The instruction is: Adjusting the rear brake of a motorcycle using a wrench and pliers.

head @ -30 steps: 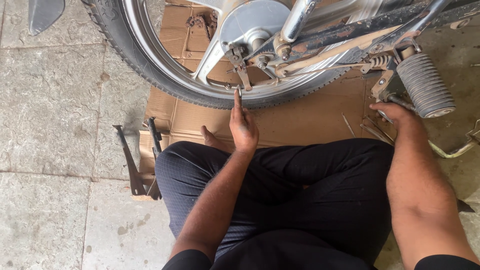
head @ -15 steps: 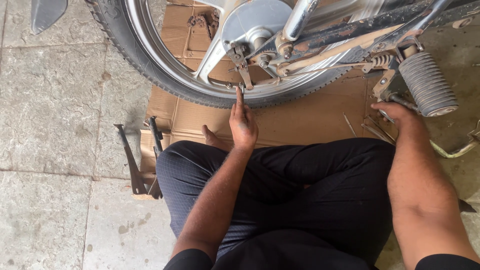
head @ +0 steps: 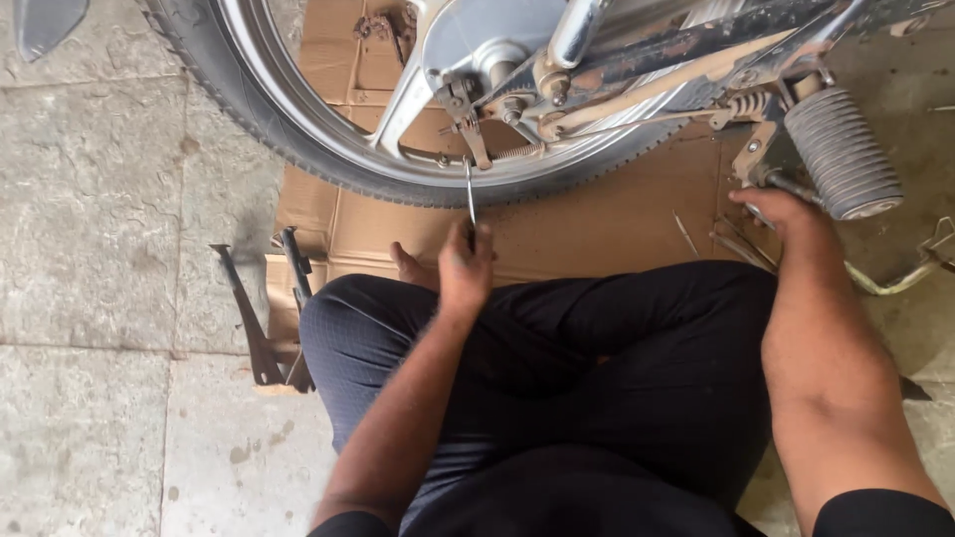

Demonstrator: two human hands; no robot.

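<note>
A stone-slab floor [head: 90,199] fills the view, and on it lies a flattened brown cardboard sheet [head: 597,224]. Above the cardboard stands a motorcycle rear wheel [head: 298,129], its black tyre and silver rim curving across the top of the frame, with the hub and brake parts near the middle. The person sits cross-legged on the cardboard in dark trousers [head: 577,368], knees spread wide just below the wheel.

The left forearm runs up from the bottom edge, slightly bent, to the left hand [head: 466,267], which is raised just under the rim. Its fingers are curled shut around the lower end of a thin metal rod [head: 470,191]; the rod stands nearly upright and its top reaches the brake arm beside the hub. The right arm stretches out to the side, and the right hand [head: 781,207] is closed around a metal bar just below the ribbed black footpeg [head: 841,149].

A few dark hand tools [head: 269,298] lie at the cardboard's left edge, well apart from both hands.
</note>
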